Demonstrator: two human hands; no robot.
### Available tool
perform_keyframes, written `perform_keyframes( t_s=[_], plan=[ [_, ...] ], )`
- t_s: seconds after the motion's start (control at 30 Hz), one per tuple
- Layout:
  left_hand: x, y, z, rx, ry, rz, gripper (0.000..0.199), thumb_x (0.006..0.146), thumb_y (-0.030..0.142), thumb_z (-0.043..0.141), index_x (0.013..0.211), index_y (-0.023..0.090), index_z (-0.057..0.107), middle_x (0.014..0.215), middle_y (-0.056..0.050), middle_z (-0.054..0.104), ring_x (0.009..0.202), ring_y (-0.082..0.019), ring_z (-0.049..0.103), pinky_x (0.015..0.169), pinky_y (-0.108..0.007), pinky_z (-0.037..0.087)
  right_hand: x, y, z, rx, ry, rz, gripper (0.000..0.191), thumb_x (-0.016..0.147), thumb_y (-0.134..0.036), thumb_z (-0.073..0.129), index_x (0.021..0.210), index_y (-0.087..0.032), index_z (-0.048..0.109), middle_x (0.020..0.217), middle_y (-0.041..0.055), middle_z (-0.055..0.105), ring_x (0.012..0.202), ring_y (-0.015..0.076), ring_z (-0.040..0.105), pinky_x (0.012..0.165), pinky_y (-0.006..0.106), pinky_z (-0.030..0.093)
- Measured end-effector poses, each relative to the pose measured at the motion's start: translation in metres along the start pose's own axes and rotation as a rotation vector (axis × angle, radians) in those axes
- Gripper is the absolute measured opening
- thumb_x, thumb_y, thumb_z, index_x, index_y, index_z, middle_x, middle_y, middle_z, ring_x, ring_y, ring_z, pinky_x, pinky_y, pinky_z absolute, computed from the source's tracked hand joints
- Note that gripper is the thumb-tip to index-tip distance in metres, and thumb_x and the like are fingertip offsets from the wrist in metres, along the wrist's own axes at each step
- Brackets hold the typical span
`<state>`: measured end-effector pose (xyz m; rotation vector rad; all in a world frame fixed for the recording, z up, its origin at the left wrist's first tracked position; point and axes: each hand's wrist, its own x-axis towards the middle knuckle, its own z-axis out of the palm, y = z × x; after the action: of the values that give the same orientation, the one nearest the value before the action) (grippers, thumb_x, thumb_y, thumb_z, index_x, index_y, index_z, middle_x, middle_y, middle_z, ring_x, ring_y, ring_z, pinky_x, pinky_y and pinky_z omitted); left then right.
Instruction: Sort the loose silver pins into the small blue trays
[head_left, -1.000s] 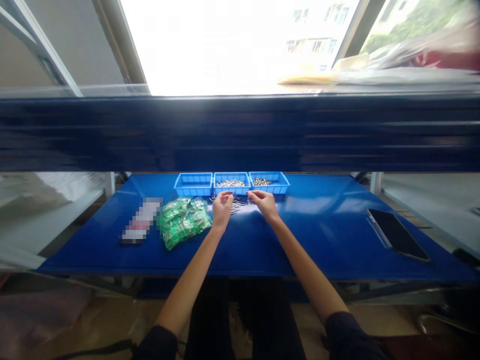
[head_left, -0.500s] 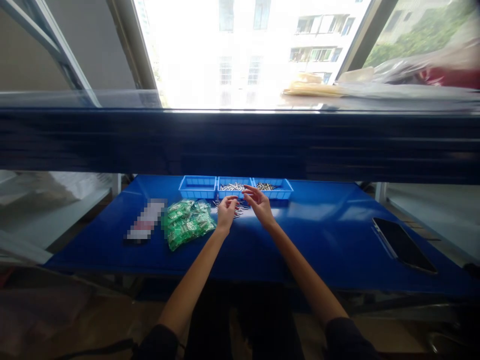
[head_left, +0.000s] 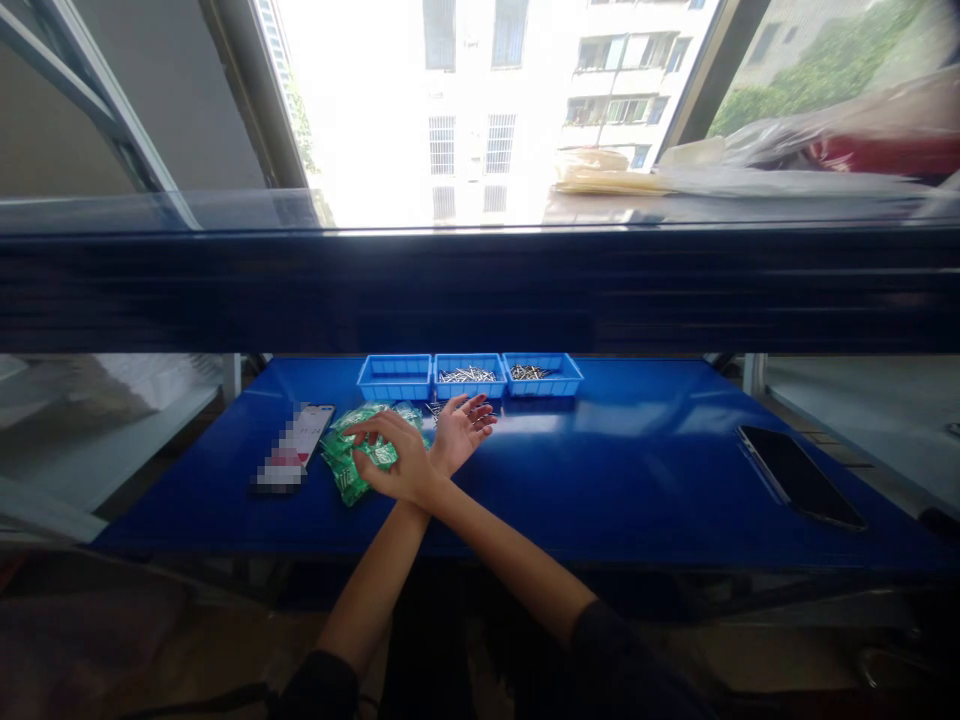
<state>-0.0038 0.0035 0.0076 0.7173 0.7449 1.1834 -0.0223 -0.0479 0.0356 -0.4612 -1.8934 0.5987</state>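
Note:
My left hand (head_left: 459, 435) is palm up with its fingers loosely spread, in front of the loose screws (head_left: 486, 410) on the table; nothing can be made out in it. Crossed over the left wrist, my right hand (head_left: 394, 460) hangs above the pile of green packets (head_left: 346, 470), thumb and fingers apart and nothing visible between them. The hand hides part of the pile. Behind the hands stand a blue bin (head_left: 395, 390) with nothing visible in it, a middle bin of silvery screws (head_left: 469, 376) and a right bin of darker screws (head_left: 529, 372).
A phone with a lit, partly blurred screen (head_left: 311, 428) lies left of the packets. On the right side of the blue table (head_left: 622, 490) rests a dark tablet-like device (head_left: 802, 478). A dark blue shelf beam (head_left: 480, 290) spans the view above the bins.
My right hand has swung left across my left wrist to above the green packets. My left hand has turned palm up, its fingers spreading. The view has shifted slightly.

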Motion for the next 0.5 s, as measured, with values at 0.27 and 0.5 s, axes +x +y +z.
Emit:
perform_keyframes(
  t_s=[0.27,0.5],
  plan=[
    [0.002,0.0,-0.003,-0.195,-0.052,-0.126,0.03,0.079,0.037,0.047,0.09,0.013,0.061,0.088,-0.013,0.062,0.074,-0.018,0.06,0.062,-0.031,0.049,0.003,-0.01,0.043,0.103,0.026,0.114,0.021,0.086,-0.028,0.048,0.102,-0.02,0.059,0.08,0.002,0.063,0.071,0.0139,0.058,0.067,0.027,0.047],
    [0.001,0.002,-0.004,-0.315,-0.055,-0.133,0.026,0.08,0.034,0.045,0.088,0.015,0.061,0.085,-0.011,0.062,0.073,-0.017,0.06,0.065,-0.03,0.049,0.011,0.008,0.029,0.052,0.017,0.002,0.02,0.083,-0.029,0.051,0.099,-0.02,0.06,0.083,0.0026,0.063,0.074,0.0147,0.057,0.071,0.028,0.048]
  ],
)
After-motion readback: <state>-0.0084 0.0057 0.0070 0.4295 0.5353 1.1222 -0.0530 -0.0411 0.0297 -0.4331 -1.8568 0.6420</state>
